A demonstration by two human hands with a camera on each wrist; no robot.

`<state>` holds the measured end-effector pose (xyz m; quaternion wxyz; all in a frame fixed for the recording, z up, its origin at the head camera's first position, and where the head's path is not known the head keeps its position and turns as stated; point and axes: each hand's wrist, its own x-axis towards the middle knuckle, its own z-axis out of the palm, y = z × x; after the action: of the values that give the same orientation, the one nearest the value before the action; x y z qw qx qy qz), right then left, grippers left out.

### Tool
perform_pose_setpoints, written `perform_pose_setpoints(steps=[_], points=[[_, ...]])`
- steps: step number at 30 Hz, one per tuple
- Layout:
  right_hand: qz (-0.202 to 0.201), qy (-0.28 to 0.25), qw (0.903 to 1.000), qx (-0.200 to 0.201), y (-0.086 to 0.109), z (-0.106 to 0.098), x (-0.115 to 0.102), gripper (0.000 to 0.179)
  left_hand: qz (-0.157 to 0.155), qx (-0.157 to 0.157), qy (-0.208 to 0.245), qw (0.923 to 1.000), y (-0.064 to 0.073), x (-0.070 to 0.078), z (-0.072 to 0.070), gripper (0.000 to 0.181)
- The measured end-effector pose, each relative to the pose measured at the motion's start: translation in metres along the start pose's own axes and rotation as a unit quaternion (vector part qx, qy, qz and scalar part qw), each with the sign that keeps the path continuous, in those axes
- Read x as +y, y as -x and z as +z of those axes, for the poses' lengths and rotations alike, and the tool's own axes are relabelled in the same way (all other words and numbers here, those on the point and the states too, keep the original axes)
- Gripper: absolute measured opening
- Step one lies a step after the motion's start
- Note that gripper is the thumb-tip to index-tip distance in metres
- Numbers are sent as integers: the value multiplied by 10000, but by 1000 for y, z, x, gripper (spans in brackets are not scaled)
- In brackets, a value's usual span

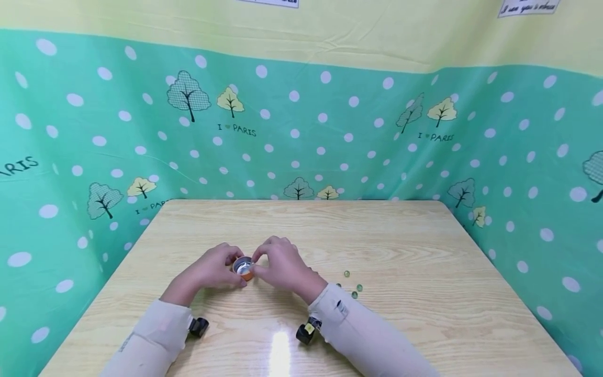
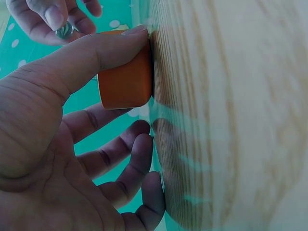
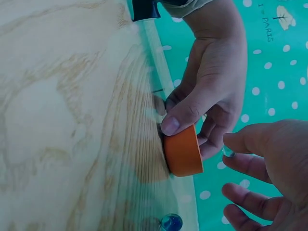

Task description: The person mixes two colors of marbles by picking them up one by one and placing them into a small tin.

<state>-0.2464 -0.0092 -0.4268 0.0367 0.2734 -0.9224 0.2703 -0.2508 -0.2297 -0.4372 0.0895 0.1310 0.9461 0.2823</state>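
A small round cup point(image 1: 242, 267), orange outside and silvery inside, stands upright on the table. My left hand point(image 1: 213, 269) holds it from the left, thumb on the near side and a finger behind; in the left wrist view the other fingers curl loosely near the tabletop. Over the cup's right rim is my right hand point(image 1: 283, 266), pinching a clear glass marble point(image 3: 228, 151) between thumb and index finger. The left wrist view also shows this marble point(image 2: 65, 31) just above the cup's opening. The cup's contents are too small to make out.
Several greenish glass marbles point(image 1: 359, 287) lie on the wooden table point(image 1: 400, 246) to the right, some partly hidden by my right forearm. Green dotted cloth point(image 1: 320, 136) hangs behind and along both sides. A black wrist camera point(image 1: 305, 334) is strapped under the right sleeve.
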Motion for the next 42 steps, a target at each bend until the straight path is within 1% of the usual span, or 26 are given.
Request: perform_pose_setpoints(steps=[5, 10, 17, 26, 28, 32, 37, 42], points=[[45, 104, 9999, 89, -3, 6, -3, 9, -4, -32, 105, 9999, 0, -2, 0, 49], [46, 326, 9994, 108, -5, 9, -8, 9, 95, 14, 49, 9999, 0, -2, 1, 48], [37, 467, 9988, 169, -8, 11, -10, 11, 117, 39, 43, 9999, -1, -2, 0, 47], [120, 460, 9988, 70, -10, 14, -7, 12, 131, 30, 29, 9999, -1, -3, 1, 48], [118, 454, 9989, 98, -10, 13, -7, 12, 132, 52, 13, 9999, -2, -3, 0, 48], [126, 437, 9989, 132, -10, 12, -8, 10, 94, 64, 46, 9999, -2, -3, -1, 47], [183, 398, 9990, 28, -9, 13, -9, 11, -3, 1, 92, 10000, 0, -2, -1, 48], [188, 398, 9990, 48, -8, 14, -8, 11, 32, 21, 112, 9999, 0, -1, 0, 47]])
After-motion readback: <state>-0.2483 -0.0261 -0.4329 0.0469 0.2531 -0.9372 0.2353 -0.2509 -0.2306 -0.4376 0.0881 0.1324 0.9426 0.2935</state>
